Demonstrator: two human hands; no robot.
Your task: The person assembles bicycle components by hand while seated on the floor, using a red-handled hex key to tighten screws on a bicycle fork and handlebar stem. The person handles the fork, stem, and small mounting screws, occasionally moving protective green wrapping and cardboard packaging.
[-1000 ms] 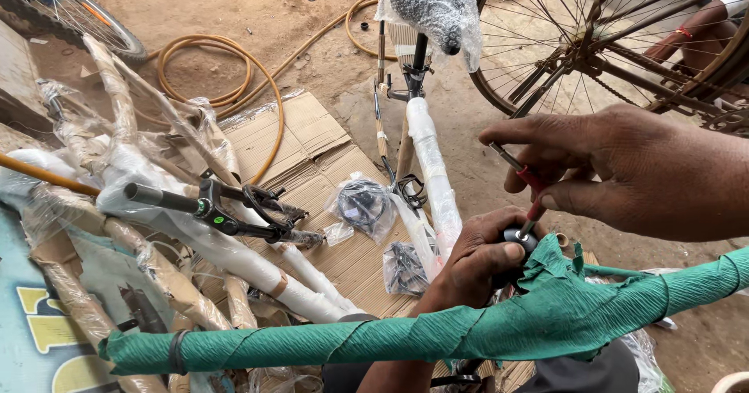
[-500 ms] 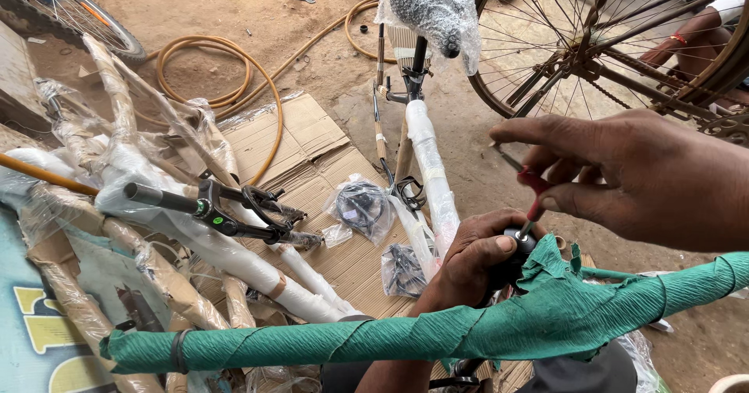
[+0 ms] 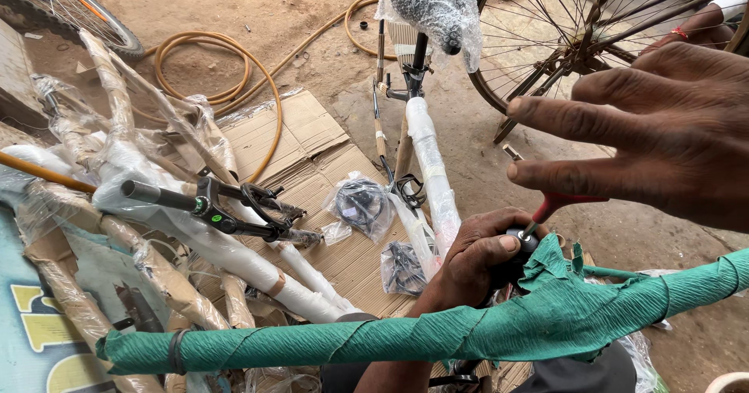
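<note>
Left hand (image 3: pixel 476 256): reaches up from the near edge of the floor; its fingers (image 3: pixel 499 245) are curled round a small black part (image 3: pixel 521 243) just above the green-wrapped tube, thumb pressed on top.
Right hand (image 3: pixel 663 135): hovers above and to the right of the left hand; fingers (image 3: pixel 562 120) stretched out and spread, closing on nothing.
Red-handled tool (image 3: pixel 555 203): sits just under the right hand's lower fingers; its metal tip points down onto the black part. Whether the right hand actually touches the handle cannot be told.
Green-wrapped tube (image 3: pixel 437 334): a bicycle frame tube bound in green crepe paper, lying across the view along the near edge, rising toward the right.
Cardboard sheet (image 3: pixel 312 151): flattened on the dirt floor at centre, carrying bagged black parts (image 3: pixel 363 204).
White-wrapped frame (image 3: pixel 427 151): stands behind the left hand, its saddle covered in bubble wrap (image 3: pixel 433 3) at the far edge.
Wrapped frames (image 3: pixel 164 229): piled at the left side, in paper and plastic film, with a bare black stem assembly (image 3: pixel 234 209) lying on top.
Orange hose (image 3: pixel 218 65): coiled on the floor toward the far left.
Spoked wheel (image 3: pixel 562 42): upright at the far right corner.
</note>
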